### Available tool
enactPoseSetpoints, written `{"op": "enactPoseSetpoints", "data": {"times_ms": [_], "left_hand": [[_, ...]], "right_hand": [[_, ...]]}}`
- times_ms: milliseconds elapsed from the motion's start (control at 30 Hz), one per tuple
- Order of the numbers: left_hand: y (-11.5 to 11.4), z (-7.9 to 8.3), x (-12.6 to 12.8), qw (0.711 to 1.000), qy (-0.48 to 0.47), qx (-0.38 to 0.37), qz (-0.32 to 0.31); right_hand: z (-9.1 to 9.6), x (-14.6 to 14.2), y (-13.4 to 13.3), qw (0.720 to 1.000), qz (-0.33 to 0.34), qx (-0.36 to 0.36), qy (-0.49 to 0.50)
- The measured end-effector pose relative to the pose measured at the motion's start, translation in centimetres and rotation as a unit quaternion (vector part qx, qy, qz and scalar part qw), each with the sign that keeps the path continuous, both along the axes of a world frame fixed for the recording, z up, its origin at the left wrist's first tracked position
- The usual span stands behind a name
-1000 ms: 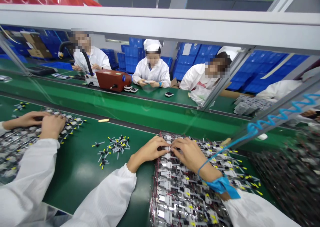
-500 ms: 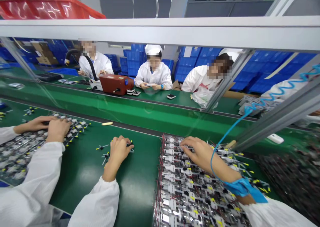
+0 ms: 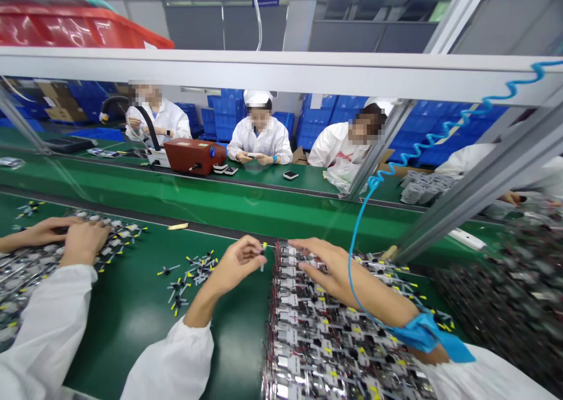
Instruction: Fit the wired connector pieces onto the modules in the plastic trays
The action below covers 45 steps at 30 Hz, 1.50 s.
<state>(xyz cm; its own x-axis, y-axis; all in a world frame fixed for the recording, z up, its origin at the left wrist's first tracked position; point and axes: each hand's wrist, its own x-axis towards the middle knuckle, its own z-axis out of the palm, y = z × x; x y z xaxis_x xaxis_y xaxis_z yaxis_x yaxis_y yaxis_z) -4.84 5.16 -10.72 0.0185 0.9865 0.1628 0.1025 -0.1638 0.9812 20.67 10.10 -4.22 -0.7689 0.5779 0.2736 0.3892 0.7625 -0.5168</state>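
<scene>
My left hand is raised above the green bench, pinching a small black part with a yellow tip between thumb and fingers. A loose pile of similar small parts, with grey prongs and yellow tips, lies left of my wrist. My right hand is at the far left corner of a dense block of small assemblies with white pieces and red wires. Its fingers are stretched out, thumb apart, over the top row; whether they touch it I cannot tell. A blue wristband circles my right wrist.
At left, a co-worker's two hands rest on another block of assemblies. A coiled blue cord hangs across my right forearm. A metal post rises at right beside a dark heap of parts. Co-workers sit behind the green divider.
My left hand has lifted and moved right from the loose parts towards the block, carrying a small part. More of the loose pile now shows. The right hand remains over the block's far corner.
</scene>
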Motion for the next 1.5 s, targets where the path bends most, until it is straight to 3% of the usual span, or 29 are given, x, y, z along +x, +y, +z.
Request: {"op": "enactPoseSetpoints", "data": {"times_ms": [100, 167, 367, 467, 533, 633, 700, 800, 1100, 1200, 1367, 1500], "left_hand": [[1.5, 1.1, 2.8, 0.988, -0.058, -0.054, -0.135], [2.4, 1.5, 3.9, 0.976, -0.084, -0.077, -0.183], [4.0, 0.8, 5.0, 0.971, -0.125, -0.093, -0.183], [4.2, -0.2, 5.2, 0.982, -0.125, -0.063, -0.123], [4.3, -1.1, 5.2, 0.996, -0.079, -0.014, -0.041], [4.2, -2.6, 4.9, 0.99, 0.112, 0.081, 0.034], [4.2, -3.5, 4.7, 0.961, 0.251, 0.12, 0.015], [4.4, -4.1, 4.5, 0.922, 0.36, 0.137, -0.041], [5.3, -2.5, 4.1, 0.856, 0.465, 0.179, -0.135], [5.2, -2.4, 4.2, 0.863, 0.453, 0.177, -0.134], [5.1, -3.0, 3.8, 0.914, 0.353, 0.171, -0.104], [5.2, -3.7, 3.5, 0.938, 0.292, 0.159, -0.093]], "right_hand": [[0.2, -0.6, 0.3, 0.999, 0.052, -0.013, 0.008], [-0.1, -0.6, 0.8, 0.999, 0.047, -0.022, 0.004], [-1.0, 0.0, 2.0, 0.998, -0.004, -0.063, 0.001], [-1.5, 0.3, 2.5, 0.997, -0.014, -0.08, -0.006], [-2.1, 0.7, 3.0, 0.996, -0.034, -0.082, -0.026], [-3.0, 1.2, 3.6, 0.993, -0.077, -0.07, -0.05], [-3.5, 1.3, 3.8, 0.992, -0.097, -0.063, -0.048], [-4.0, 1.2, 3.7, 0.99, -0.124, -0.055, -0.045], [-6.0, 0.4, 4.5, 0.986, -0.151, -0.055, -0.054], [-6.4, 0.2, 4.8, 0.986, -0.149, -0.053, -0.049], [-6.9, -0.7, 4.8, 0.984, -0.164, -0.061, -0.029], [-7.4, -1.7, 4.7, 0.985, -0.16, -0.068, -0.016]]}}
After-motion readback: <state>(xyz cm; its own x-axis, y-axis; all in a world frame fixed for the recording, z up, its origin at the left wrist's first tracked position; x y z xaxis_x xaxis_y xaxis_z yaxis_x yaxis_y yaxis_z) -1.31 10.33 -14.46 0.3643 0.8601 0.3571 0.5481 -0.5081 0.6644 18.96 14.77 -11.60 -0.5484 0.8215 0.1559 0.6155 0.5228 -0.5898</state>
